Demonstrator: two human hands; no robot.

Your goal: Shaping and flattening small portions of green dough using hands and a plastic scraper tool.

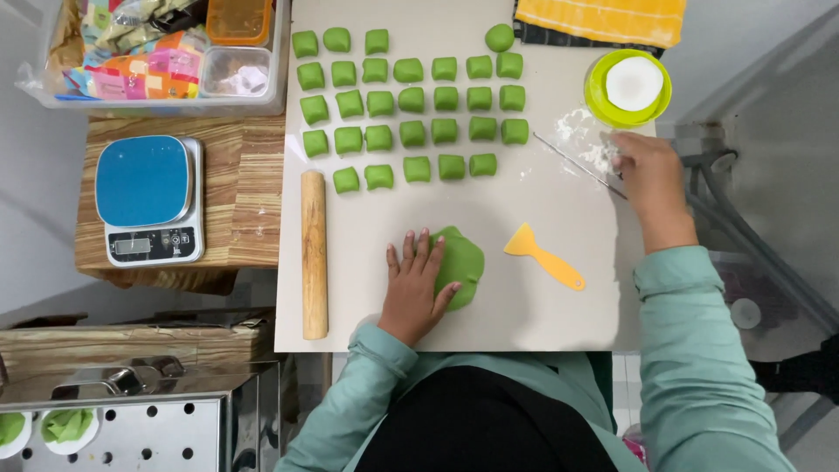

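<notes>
Head view: left hand (413,284) flat, open on green dough (461,265); right hand (642,166) fingers in flour (587,140)

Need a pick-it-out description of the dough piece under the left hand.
Start at the big grey mat in the middle. Below the rows of small green dough blocks, near the mat's front edge, the left hand rests on a flattened green dough piece. It alone is wide and flat; the blocks are small and chunky.
</notes>
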